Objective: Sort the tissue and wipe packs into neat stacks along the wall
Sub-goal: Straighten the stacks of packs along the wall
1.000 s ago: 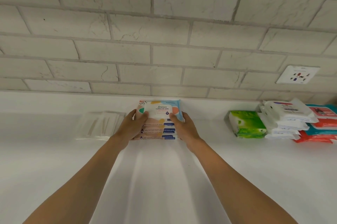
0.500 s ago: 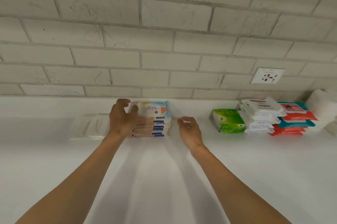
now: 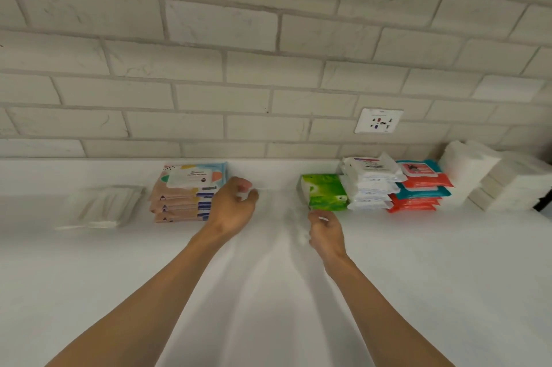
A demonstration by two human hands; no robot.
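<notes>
Right of the squared peach wipe stack (image 3: 185, 193), the left hand (image 3: 231, 207) and right hand (image 3: 325, 232) hover loosely curled and empty, probably bound for the green pack (image 3: 324, 192).

Bright, soft, even light washes the white desk (image 3: 89, 292) almost flat. Pale grey shadows streak the desk beside both forearms, in front of the green pack (image 3: 324, 192) and to its left. Motion blur smears the left hand (image 3: 231, 208) and the right hand (image 3: 325, 232) near that pack. The clear pack (image 3: 101, 207) far to its left is blurred too. The wall tile (image 3: 221, 23) lines bow toward the frame edges.
</notes>
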